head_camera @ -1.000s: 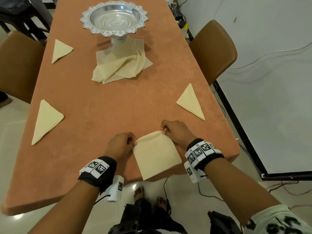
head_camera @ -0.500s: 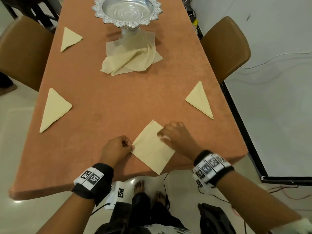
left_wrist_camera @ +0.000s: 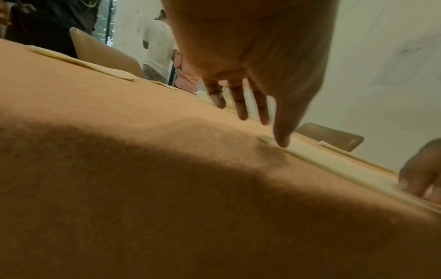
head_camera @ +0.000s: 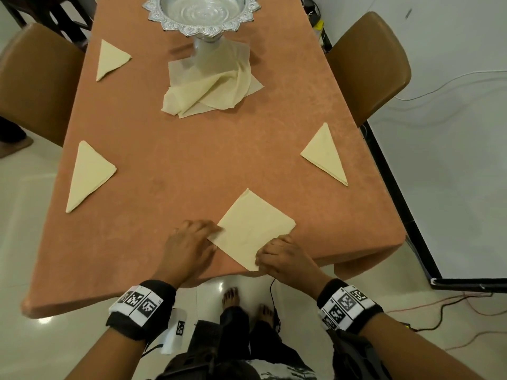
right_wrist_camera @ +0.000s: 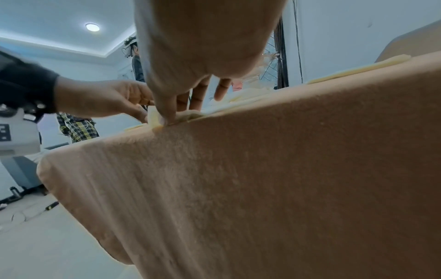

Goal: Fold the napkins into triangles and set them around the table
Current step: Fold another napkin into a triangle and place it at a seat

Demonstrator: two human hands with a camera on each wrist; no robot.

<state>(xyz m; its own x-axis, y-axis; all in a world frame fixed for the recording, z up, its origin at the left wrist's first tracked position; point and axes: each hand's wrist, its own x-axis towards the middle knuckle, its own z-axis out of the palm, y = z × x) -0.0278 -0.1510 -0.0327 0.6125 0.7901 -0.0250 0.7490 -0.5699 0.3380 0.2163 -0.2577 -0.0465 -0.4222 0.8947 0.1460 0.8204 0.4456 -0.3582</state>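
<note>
1. A square napkin (head_camera: 253, 229) lies turned like a diamond at the near edge of the worktop (head_camera: 192, 165), between the two hands.
2. The left hand (head_camera: 189, 246) rests by its left corner; its fingers (left_wrist_camera: 241, 105) are straight and slightly spread, the forefinger tip touching that corner.
3. The right hand (head_camera: 285, 259) works the near corner: thumb and forefinger appear to pinch it, though the right wrist view is cramped.
4. Step in hand: the diagonal fold of this napkin. Three triangles (head_camera: 89, 174) already sit along the side edges; a loose pile (head_camera: 214, 91) waits under the silver bowl (head_camera: 201, 12).
5. Next, the near corner needs lifting to the far corner, then creasing.
6. No readable writing; the wristbands (head_camera: 347, 300) carry only black-and-white square codes.
</note>
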